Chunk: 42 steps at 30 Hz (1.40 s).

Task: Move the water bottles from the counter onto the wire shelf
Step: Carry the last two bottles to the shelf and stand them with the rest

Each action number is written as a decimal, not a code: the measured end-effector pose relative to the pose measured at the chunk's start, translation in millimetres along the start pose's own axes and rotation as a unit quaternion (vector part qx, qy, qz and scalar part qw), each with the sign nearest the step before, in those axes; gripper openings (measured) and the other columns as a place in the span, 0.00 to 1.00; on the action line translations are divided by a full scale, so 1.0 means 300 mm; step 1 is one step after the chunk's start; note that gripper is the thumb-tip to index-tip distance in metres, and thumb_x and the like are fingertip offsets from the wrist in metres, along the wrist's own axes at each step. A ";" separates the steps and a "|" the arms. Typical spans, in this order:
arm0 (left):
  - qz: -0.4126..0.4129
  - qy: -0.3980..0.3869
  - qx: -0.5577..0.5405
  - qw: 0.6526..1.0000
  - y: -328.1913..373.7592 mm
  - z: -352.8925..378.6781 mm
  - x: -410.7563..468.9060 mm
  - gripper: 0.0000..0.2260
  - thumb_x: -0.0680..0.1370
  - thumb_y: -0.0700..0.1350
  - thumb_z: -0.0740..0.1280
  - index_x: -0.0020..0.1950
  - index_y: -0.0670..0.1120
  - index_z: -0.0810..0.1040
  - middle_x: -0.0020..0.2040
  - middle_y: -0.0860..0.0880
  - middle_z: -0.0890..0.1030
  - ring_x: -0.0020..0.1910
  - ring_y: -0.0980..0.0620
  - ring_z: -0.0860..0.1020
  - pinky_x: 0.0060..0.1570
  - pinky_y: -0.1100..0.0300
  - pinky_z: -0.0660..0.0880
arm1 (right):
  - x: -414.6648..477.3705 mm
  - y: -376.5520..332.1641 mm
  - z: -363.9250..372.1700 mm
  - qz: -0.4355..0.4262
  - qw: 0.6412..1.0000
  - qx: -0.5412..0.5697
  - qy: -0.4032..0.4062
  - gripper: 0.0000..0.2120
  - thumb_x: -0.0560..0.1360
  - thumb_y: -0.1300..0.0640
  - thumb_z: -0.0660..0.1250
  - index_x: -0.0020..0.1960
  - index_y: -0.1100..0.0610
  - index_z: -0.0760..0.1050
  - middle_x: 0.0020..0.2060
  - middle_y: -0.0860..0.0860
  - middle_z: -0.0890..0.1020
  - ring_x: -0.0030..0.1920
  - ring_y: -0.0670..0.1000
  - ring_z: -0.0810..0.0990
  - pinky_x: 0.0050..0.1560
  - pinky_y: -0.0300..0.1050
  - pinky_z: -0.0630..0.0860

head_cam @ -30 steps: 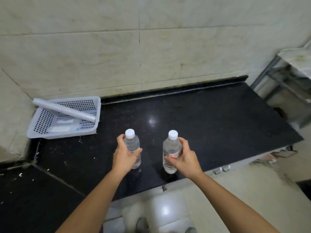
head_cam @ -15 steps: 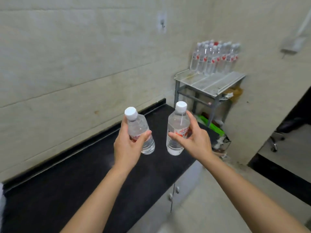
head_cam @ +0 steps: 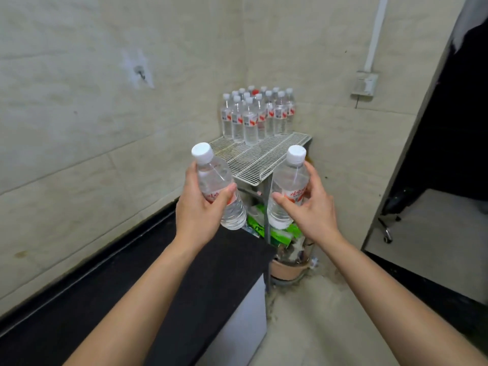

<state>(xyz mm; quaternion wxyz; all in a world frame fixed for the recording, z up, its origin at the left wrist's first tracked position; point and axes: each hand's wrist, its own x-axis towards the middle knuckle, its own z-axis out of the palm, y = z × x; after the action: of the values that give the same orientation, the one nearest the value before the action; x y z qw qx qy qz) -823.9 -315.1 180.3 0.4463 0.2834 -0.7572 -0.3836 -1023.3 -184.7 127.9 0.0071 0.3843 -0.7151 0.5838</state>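
My left hand grips a clear water bottle with a white cap, tilted a little to the left, held in the air above the far end of the black counter. In my right hand is a second water bottle, nearly upright, just in front of the near corner of the white wire shelf. Several matching bottles stand packed at the back of that shelf, in the corner of the room.
Below the shelf lie green packages and a tan basin on the floor. Tiled walls close in on the left and behind the shelf. A dark doorway with an office chair base opens on the right.
Both bottles were lifted off the counter and carried to the right toward the wire shelf. The view swung from the counter to the shelf corner, which is now close in front.
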 end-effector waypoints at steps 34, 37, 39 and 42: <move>-0.081 0.114 0.064 0.988 -0.484 1.202 1.371 0.29 0.75 0.53 0.76 0.71 0.58 0.66 0.67 0.53 0.77 0.63 0.55 0.79 0.57 0.57 0.81 | 1.771 0.920 0.346 0.011 0.982 0.060 -0.177 0.37 0.69 0.42 0.80 0.72 0.46 0.68 0.64 0.46 0.80 0.64 0.50 0.79 0.64 0.52 0.76; -0.094 0.152 0.101 0.979 -0.485 1.259 1.421 0.28 0.74 0.53 0.76 0.68 0.65 0.66 0.65 0.55 0.79 0.62 0.56 0.79 0.56 0.60 0.80 | 1.841 0.951 0.394 -0.014 0.973 0.065 -0.221 0.38 0.70 0.42 0.79 0.74 0.47 0.66 0.65 0.47 0.79 0.63 0.48 0.77 0.63 0.49 0.76; -0.113 0.158 0.123 0.973 -0.498 1.294 1.442 0.28 0.74 0.52 0.77 0.68 0.63 0.66 0.64 0.57 0.78 0.62 0.56 0.79 0.60 0.56 0.78 | 1.866 0.979 0.416 -0.022 0.965 0.057 -0.256 0.38 0.70 0.41 0.78 0.75 0.48 0.66 0.65 0.48 0.80 0.64 0.51 0.79 0.63 0.53 0.78; -0.134 0.162 0.145 0.967 -0.527 1.337 1.451 0.30 0.74 0.51 0.77 0.71 0.56 0.67 0.65 0.58 0.77 0.63 0.57 0.77 0.61 0.56 0.77 | 1.883 1.020 0.435 -0.036 0.958 0.034 -0.281 0.40 0.70 0.37 0.76 0.75 0.46 0.63 0.65 0.48 0.80 0.64 0.52 0.79 0.58 0.48 0.78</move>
<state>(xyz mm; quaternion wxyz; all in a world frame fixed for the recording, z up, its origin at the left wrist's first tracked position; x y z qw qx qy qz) -1360.5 -605.5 124.8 0.4616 0.5018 -0.6778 -0.2750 -1534.8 -593.2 91.8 -0.1866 0.5586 -0.6535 0.4756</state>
